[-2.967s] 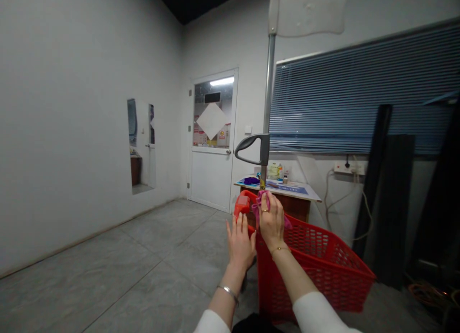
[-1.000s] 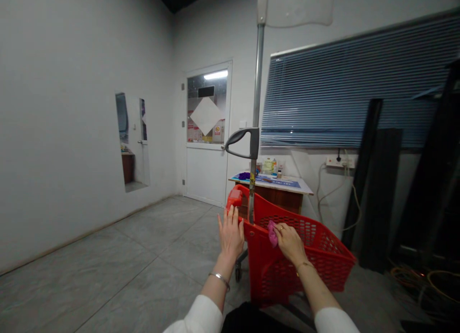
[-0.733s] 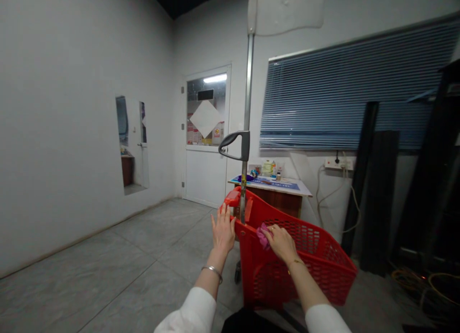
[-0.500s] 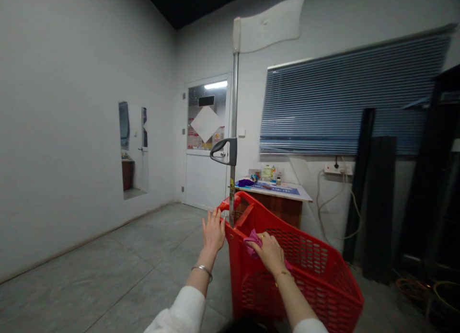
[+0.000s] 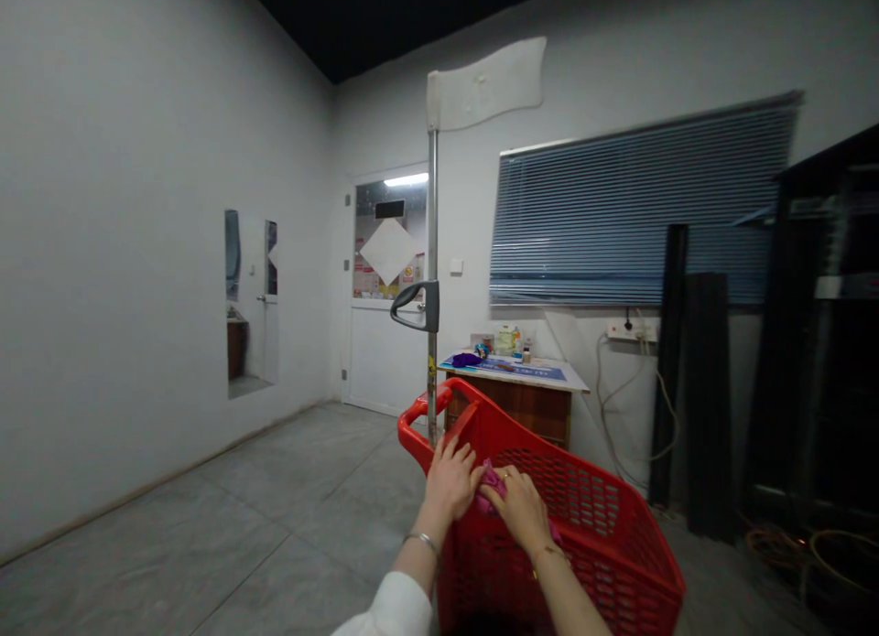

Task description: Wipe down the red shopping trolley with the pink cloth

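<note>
In front of me stands a red plastic shopping basket (image 5: 549,563) with slotted sides and a curved handle (image 5: 412,425) at its left end. My right hand (image 5: 523,508) is closed round a crumpled pink cloth (image 5: 490,485) over the near edge of the basket. Part of the cloth hangs below that hand. Just left of it, my left hand (image 5: 450,480) lies over the basket's corner, fingers stretched out and fingertips close to the cloth; whether they touch it I cannot tell. A metal pole (image 5: 432,215) with a grey grip (image 5: 416,307) rises from the handle end.
A white flag-shaped board (image 5: 487,85) tops the pole. Behind the basket is a table (image 5: 577,380) with bottles and a purple cloth (image 5: 467,360). Dark panels (image 5: 714,407) lean at the right, near hanging cables (image 5: 604,398). Grey floor (image 5: 288,490) stretches left to a door (image 5: 385,352).
My left hand has left the basket's handle and moved right and down, beside the pink cloth. My right hand keeps hold of the cloth. The view has tilted slightly upward.
</note>
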Demonstrator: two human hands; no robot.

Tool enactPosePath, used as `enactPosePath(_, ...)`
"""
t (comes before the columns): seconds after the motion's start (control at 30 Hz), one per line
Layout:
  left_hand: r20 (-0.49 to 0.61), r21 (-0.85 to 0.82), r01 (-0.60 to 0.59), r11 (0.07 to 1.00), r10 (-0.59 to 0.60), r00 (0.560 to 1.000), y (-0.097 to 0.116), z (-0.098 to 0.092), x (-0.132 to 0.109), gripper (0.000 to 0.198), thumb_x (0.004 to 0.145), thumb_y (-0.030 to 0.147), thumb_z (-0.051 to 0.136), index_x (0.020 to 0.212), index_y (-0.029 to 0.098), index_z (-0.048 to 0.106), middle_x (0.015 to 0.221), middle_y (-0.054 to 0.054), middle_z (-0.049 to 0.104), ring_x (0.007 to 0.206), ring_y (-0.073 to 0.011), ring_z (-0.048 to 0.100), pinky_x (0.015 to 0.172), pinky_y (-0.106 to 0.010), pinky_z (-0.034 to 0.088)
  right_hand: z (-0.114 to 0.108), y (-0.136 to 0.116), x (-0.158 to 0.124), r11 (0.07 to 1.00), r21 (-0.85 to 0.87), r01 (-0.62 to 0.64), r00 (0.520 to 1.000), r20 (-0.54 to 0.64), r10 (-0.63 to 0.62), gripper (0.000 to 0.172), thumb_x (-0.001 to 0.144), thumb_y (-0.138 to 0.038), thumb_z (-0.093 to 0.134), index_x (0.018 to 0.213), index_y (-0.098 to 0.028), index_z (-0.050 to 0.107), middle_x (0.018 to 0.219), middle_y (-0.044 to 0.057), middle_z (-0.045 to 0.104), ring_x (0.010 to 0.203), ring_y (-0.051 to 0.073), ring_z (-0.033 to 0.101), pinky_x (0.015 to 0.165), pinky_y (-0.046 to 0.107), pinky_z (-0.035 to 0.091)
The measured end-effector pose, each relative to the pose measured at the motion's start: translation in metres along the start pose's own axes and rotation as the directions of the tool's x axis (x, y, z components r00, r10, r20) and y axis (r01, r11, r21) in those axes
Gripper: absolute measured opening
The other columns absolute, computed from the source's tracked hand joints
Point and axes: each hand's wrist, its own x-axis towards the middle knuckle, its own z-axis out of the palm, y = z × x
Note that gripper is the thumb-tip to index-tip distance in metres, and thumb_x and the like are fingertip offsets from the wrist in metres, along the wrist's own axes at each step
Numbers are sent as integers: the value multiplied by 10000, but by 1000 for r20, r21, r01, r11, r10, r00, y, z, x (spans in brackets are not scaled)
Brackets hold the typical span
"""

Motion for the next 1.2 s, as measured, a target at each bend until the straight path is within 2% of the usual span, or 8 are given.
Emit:
enactPosePath(0.2, 24, 10, -7, 1000, 7, 1000, 2, 1, -2, 322, 965, 411, 486, 1194, 259, 655, 1256, -32, 668, 1304, -228, 482, 1179, -512, 238, -14, 34, -19, 997, -1, -79, 995, 62, 79, 431, 886, -601, 465, 1069, -272, 675, 1051, 40, 650, 929, 201, 596, 814, 300, 433)
enactPosePath(0.4, 155, 15, -5, 1000, 3, 988, 6, -6, -1, 424, 966, 505, 434, 1260, 264, 622, 1372, -42, 586, 1361, -255, 407, 1191, -528, 183, -21, 39, -30, 989, -35, -145, 988, 47, 146, 453, 921, -589, 400, 1080, -265, 672, 1076, 39, 645, 964, 196, 575, 828, 289, 417)
enactPosePath(0.57, 195, -30, 0, 1000, 6, 981, 7, -8, -1, 376, 984, 464, 405, 1232, 307, 639, 1326, -10, 624, 1365, -255, 397, 1195, -549, 137, -14, 14, -21, 962, -164, -217, 976, -33, 214, 466, 974, -507, 312, 1024, -241, 691, 1026, 61, 659, 937, 193, 568, 794, 296, 403)
enactPosePath(0.73, 198, -77, 19, 997, -3, 980, 3, -3, 0, 336, 987, 372, 411, 1209, 312, 655, 1274, 15, 659, 1351, -247, 417, 1192, -552, 142, -3, -22, -3, 957, -265, -120, 991, -96, 98, 455, 996, -425, 287, 928, -259, 705, 968, 57, 672, 935, 187, 557, 758, 294, 379)
enactPosePath(0.83, 176, -109, 33, 993, -14, 984, 2, -2, 0, 332, 991, 373, 408, 1197, 314, 662, 1265, 25, 666, 1348, -239, 421, 1195, -544, 140, -5, -1, -10, 948, -293, -124, 991, -81, 105, 450, 996, -418, 300, 892, -261, 708, 941, 44, 675, 889, 170, 570, 724, 276, 377)
enactPosePath(0.97, 154, -158, 31, 987, -7, 988, 4, -1, -1, 313, 982, 366, 434, 1171, 308, 677, 1248, 28, 675, 1355, -244, 412, 1199, -546, 119, -15, 56, -30, 921, -314, -232, 972, -41, 231, 408, 973, -437, 365, 891, -261, 724, 916, 47, 676, 769, 134, 593, 686, 250, 375)
enactPosePath(1.03, 143, -176, 37, 984, -12, 990, 6, 1, -1, 308, 979, 360, 439, 1158, 304, 684, 1243, 27, 678, 1356, -249, 411, 1198, -552, 117, -16, 67, -34, 913, -296, -280, 959, -51, 278, 428, 961, -487, 366, 935, -263, 730, 941, 59, 675, 773, 140, 608, 700, 253, 387)
enactPosePath(1.2, 147, -192, 38, 981, -10, 989, 8, 5, 0, 308, 976, 322, 433, 1131, 301, 698, 1225, 28, 688, 1354, -259, 417, 1191, -576, 109, -1, 25, -16, 949, -176, -263, 965, -59, 257, 545, 893, -674, 364, 1077, -286, 700, 1043, 65, 659, 869, 180, 623, 769, 283, 422)
